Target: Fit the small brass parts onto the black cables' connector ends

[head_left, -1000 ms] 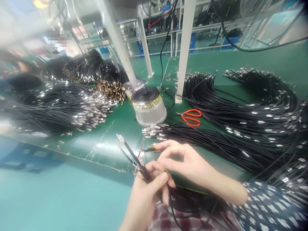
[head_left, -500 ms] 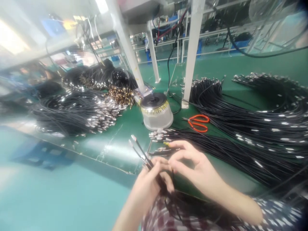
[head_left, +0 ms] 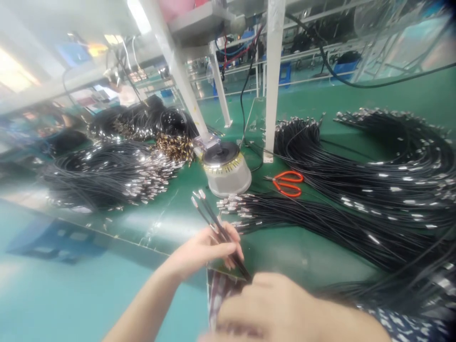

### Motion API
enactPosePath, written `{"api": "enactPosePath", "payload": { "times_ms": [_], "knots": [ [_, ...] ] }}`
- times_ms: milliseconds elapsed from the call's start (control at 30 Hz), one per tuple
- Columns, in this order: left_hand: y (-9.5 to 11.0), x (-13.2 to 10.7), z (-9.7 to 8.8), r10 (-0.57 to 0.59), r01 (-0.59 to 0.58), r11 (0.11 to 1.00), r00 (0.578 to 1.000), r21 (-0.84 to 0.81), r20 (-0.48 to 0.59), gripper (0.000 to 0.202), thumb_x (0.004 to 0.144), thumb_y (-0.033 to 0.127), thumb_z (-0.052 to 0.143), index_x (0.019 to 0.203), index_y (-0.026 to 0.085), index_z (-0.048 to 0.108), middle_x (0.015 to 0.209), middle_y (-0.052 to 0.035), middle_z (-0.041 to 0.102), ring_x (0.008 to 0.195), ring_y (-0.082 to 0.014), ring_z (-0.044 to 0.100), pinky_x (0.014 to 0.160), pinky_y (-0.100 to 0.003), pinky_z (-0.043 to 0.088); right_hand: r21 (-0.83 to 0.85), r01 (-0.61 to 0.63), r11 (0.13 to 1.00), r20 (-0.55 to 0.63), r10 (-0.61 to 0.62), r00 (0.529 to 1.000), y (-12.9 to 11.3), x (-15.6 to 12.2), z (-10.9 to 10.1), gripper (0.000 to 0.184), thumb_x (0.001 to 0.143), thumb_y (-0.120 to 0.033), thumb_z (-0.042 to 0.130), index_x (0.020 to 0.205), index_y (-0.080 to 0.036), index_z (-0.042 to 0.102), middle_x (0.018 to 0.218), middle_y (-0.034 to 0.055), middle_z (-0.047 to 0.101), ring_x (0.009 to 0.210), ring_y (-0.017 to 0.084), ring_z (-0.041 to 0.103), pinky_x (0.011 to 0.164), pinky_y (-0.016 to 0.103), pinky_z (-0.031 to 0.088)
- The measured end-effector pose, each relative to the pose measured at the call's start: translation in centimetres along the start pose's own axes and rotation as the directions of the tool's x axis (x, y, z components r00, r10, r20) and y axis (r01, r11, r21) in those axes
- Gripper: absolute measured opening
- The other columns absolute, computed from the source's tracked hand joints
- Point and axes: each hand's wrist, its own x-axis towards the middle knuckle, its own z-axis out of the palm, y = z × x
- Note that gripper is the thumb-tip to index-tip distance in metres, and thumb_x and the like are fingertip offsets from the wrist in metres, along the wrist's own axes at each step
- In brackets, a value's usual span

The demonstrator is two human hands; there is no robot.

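My left hand (head_left: 217, 247) is closed round a few thin black cables (head_left: 228, 244), whose shiny metal-tipped ends stick up past the fingers toward the grey-white round dispenser. Lower down, close to the camera, my right hand (head_left: 270, 304) is curled and blurred, and the same cables run down into it. Its fingertips are hidden behind its own back. Just beyond my left hand, a bundle of black cables (head_left: 302, 213) with silvery ends lies on the green table.
The round dispenser (head_left: 229, 178) with a black top and yellow tips stands mid-table. Orange-handled scissors (head_left: 288, 184) lie right of it. Coiled cables (head_left: 107, 166) lie at left, more cables (head_left: 392, 166) at right. White posts (head_left: 273, 85) rise behind. The table edge (head_left: 142, 242) runs at left.
My right hand has moved from beside the left fingers down toward the camera, along the cables. My left hand has shifted slightly, still holding them. The view has moved a little.
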Motion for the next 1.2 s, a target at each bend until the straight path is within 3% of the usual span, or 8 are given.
{"api": "enactPosePath", "payload": {
  "times_ms": [67, 167, 233, 367, 500, 767, 967, 1200],
  "knots": [
    [0.0, -0.1, 0.6, 0.062, -0.064, 0.998, 0.992, -0.017, -0.111, 0.015, 0.084, 0.028, 0.068, 0.091, 0.016, 0.064, 0.081, -0.0081, 0.073, 0.071, -0.0196, 0.065, 0.069, -0.032, 0.049, 0.163, -0.170, 0.972, -0.143, 0.194, 0.971, 0.6, 0.0, -1.9, 0.020, 0.095, -0.029, 0.054, 0.113, -0.023, 0.059, 0.091, 0.0015, 0.072, 0.074, 0.014, 0.064, 0.066, 0.025, 0.048],
    [-0.2, -0.2, 2.2, 0.170, -0.192, 0.981, 0.937, -0.042, -0.305, 0.009, 0.085, 0.024, 0.066, 0.089, 0.016, 0.066, 0.076, -0.0041, 0.072, 0.072, -0.0170, 0.063, 0.072, -0.028, 0.047, 0.427, -0.409, 0.806, -0.285, 0.550, 0.785, 2.4, 0.0, -3.5, 0.015, 0.089, -0.019, 0.059, 0.103, -0.023, 0.061, 0.093, 0.0023, 0.069, 0.072, 0.014, 0.061, 0.066, 0.025, 0.049],
    [-0.3, -0.2, 3.5, 0.197, -0.233, 0.970, 0.914, -0.062, -0.356, 0.007, 0.084, 0.021, 0.067, 0.086, 0.015, 0.068, 0.073, -0.0046, 0.073, 0.072, -0.0172, 0.062, 0.072, -0.027, 0.046, 0.484, -0.480, 0.732, -0.291, 0.652, 0.700, 3.9, 0.4, -3.7, 0.013, 0.087, -0.018, 0.060, 0.099, -0.023, 0.064, 0.093, 0.0022, 0.067, 0.072, 0.014, 0.060, 0.063, 0.026, 0.048],
    [-0.3, -0.7, 5.3, 0.206, -0.263, 0.953, 0.927, -0.153, -0.312, 0.012, 0.086, 0.023, 0.064, 0.087, 0.014, 0.072, 0.070, -0.0055, 0.074, 0.070, -0.0174, 0.061, 0.071, -0.026, 0.045, 0.561, -0.474, 0.679, -0.205, 0.668, 0.715, 5.8, 1.9, -3.5, 0.019, 0.086, -0.021, 0.061, 0.104, -0.021, 0.068, 0.113, 0.0065, 0.064, 0.088, 0.017, 0.063, 0.068, 0.029, 0.049],
    [-0.4, -1.2, 5.9, 0.193, -0.263, 0.942, 0.934, -0.209, -0.301, 0.014, 0.086, 0.024, 0.063, 0.090, 0.014, 0.072, 0.070, -0.0062, 0.074, 0.071, -0.0184, 0.063, 0.072, -0.027, 0.045, 0.683, -0.434, 0.587, -0.123, 0.678, 0.725, 6.0, 3.3, -3.6, 0.008, 0.084, -0.021, 0.064, 0.080, -0.018, 0.070, 0.110, 0.0084, 0.065, 0.108, 0.022, 0.060, 0.079, 0.033, 0.048],
    [-1.9, -1.7, 7.5, 0.102, -0.262, 0.940, 0.825, -0.216, -0.556, 0.014, 0.074, 0.025, 0.077, 0.080, 0.016, 0.069, 0.062, -0.0013, 0.068, 0.060, -0.0134, 0.056, 0.060, -0.022, 0.042, 0.638, -0.493, 0.591, -0.100, 0.699, 0.708, 5.2, 1.8, -2.3, 0.012, 0.080, -0.014, 0.066, 0.069, -0.018, 0.068, 0.105, 0.0053, 0.064, 0.100, 0.019, 0.061, 0.086, 0.033, 0.044],
    [-2.3, -1.9, 7.9, -0.003, -0.229, 0.919, 0.811, -0.322, -0.585, 0.016, 0.070, 0.025, 0.080, 0.069, 0.015, 0.067, 0.057, -0.0013, 0.067, 0.053, -0.0113, 0.052, 0.051, -0.020, 0.039, 0.715, -0.442, 0.541, -0.119, 0.718, 0.686, 4.6, 0.6, -1.8, 0.006, 0.083, -0.020, 0.066, 0.077, -0.019, 0.068, 0.105, 0.0061, 0.066, 0.104, 0.020, 0.060, 0.095, 0.036, 0.041],
    [-2.6, -2.0, 8.9, -0.094, -0.229, 0.835, 0.837, -0.501, -0.540, 0.017, 0.069, 0.024, 0.080, 0.067, 0.015, 0.066, 0.055, -0.0011, 0.066, 0.050, -0.0112, 0.054, 0.048, -0.019, 0.042, 0.953, -0.250, 0.174, 0.005, 0.812, 0.583, 3.7, 0.1, -1.3, 0.021, 0.076, -0.021, 0.074, 0.075, -0.020, 0.054, 0.083, 0.0002, 0.067, 0.080, 0.015, 0.061, 0.075, 0.030, 0.046]
  ]
}}
